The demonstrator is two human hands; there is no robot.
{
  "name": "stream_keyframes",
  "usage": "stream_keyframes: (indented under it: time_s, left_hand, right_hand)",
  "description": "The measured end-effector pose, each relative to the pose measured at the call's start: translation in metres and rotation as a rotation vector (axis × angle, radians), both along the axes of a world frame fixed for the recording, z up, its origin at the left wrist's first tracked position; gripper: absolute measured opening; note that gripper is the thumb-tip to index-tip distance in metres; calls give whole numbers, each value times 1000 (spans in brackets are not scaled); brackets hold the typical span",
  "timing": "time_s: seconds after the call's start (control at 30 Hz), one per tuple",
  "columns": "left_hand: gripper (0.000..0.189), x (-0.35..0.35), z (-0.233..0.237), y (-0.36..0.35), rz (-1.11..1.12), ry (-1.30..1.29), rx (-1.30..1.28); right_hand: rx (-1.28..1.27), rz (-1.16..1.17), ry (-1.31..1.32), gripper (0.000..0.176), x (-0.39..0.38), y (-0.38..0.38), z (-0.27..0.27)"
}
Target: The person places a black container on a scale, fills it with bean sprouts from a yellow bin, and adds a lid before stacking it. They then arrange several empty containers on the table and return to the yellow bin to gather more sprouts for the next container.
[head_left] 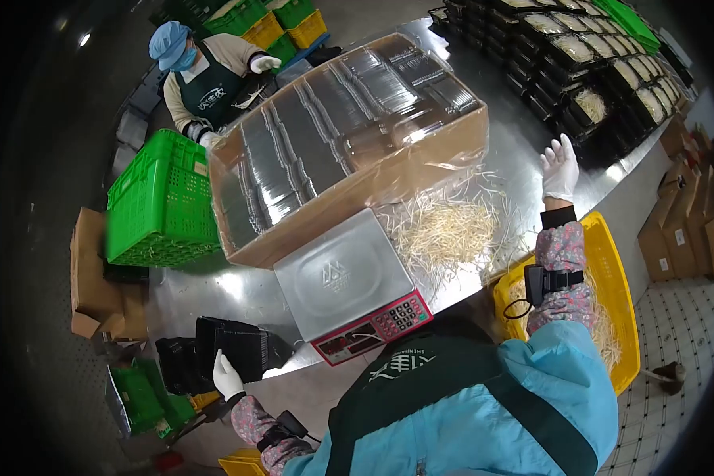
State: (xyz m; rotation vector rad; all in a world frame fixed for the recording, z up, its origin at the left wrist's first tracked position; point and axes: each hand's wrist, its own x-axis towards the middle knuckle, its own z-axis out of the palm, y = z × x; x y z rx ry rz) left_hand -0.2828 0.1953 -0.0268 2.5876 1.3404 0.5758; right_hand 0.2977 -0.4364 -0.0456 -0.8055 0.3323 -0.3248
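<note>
My left hand, in a white glove, is at the edge of a black tray at the lower left, with its fingers against the tray. More black trays lie beside it. My right hand, also white-gloved, is over the right side of the metal table, its fingers apart and nothing in it. Between the hands are a scale with a bare steel pan and a loose heap of pale thin strands. Behind them stands a large cardboard box packed with clear plastic lids.
Across the metal table, a co-worker stands behind a green crate. Stacked black trays of strands rise at the back right. A yellow basket sits under my right arm. Cardboard boxes stand at the far right.
</note>
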Motion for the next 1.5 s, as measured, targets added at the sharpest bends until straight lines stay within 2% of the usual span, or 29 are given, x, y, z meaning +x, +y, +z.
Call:
stream_keyframes:
  time_s: [0.03, 0.13, 0.2, 0.27, 0.33, 0.4, 0.43, 0.53, 0.6, 0.67, 0.73, 0.8, 0.83, 0.93, 1.0, 1.03, 1.07, 1.1, 1.13, 1.17, 1.2, 1.23, 1.27, 1.33, 1.4, 1.43, 1.5]
  left_hand:
    - [32, -4, 0, 3, -96, -83, -26]
    - [28, -10, 9, 11, -57, -40, -93]
    - [22, -6, 9, 5, 36, -196, -72]
    - [19, -6, 11, 7, 139, -239, -23]
    - [21, 11, 26, -6, 224, -318, 120]
    - [23, 40, 43, -16, 202, -426, 324]
    - [23, 65, 53, -26, 108, -502, 368]
    - [22, 167, 66, -81, -156, -716, 202]
    - [23, 231, 62, -146, -492, -731, -142]
    - [20, 281, 64, -216, -996, -496, -359]
    - [23, 323, 35, -273, -1402, -350, -505]
    - [23, 363, -18, -308, -1589, -275, -439]
    - [23, 377, -29, -325, -1613, -221, -449]
    - [24, 423, -97, -340, -1611, -65, -278]
    - [35, 442, -111, -336, -1624, 198, -182]
    - [50, 433, -90, -347, -1573, 264, -19]
    - [60, 421, -73, -356, -1576, 197, -15]
    - [58, 414, -56, -364, -1612, 83, -20]
    - [56, 410, -46, -375, -1639, -31, -27]
    - [52, 408, -47, -387, -1656, -57, -231]
    - [48, 406, -47, -397, -1655, -83, -433]
    - [40, 394, -37, -418, -1613, -28, -601]
    - [37, 392, -50, -432, -1590, 6, -728]
    - [34, 369, -31, -471, -1699, 0, -730]
    - [30, 359, -29, -492, -1727, 24, -651]
    - [30, 354, -24, -499, -1719, 31, -638]
    - [29, 350, -19, -505, -1680, 46, -618]
  right_hand:
    - [5, 3, -2, 30, -8, 14, 7]
    - [107, 3, -13, 30, -29, 46, 23]
    - [165, 17, -57, 28, -53, 62, 33]
    - [208, 16, -59, 27, -76, 66, 30]
    - [181, -14, -51, 30, -103, 60, 27]
    - [150, -95, -2, 31, -131, 40, 19]
    - [138, -126, 0, 32, -146, 23, 10]
    - [73, -296, 8, 32, -201, -26, -3]
    - [49, -427, 35, 29, -241, -57, -3]
    - [15, -545, 41, 28, -291, -90, 4]
    - [-49, -678, 37, 26, -345, -126, 12]
    - [-130, -781, 50, 26, -398, -152, 24]
    - [-206, -846, 66, 28, -424, -161, 29]
    - [-385, -980, 362, 31, -488, -194, 29]
    - [-490, -901, 530, 40, -529, -219, 4]
    - [-665, -900, 617, 44, -540, -227, -17]
    - [-838, -881, 711, 49, -549, -235, -33]
    - [-860, -831, 840, 60, -552, -242, -45]
    - [-1008, -778, 972, 69, -549, -254, -59]
    - [-1099, -679, 1098, 73, -548, -266, -73]
    - [-1187, -567, 1215, 77, -527, -262, -66]
    - [-1289, -461, 1230, 77, -509, -271, -81]
    - [-1386, -357, 1236, 77, -488, -281, -104]
    - [-1508, -238, 1240, 74, -443, -291, -140]
    - [-1497, -76, 1304, 75, -409, -304, -156]
    - [-1441, 10, 1414, 87, -399, -310, -158]
    - [-1383, 6, 1555, 92, -388, -316, -165]
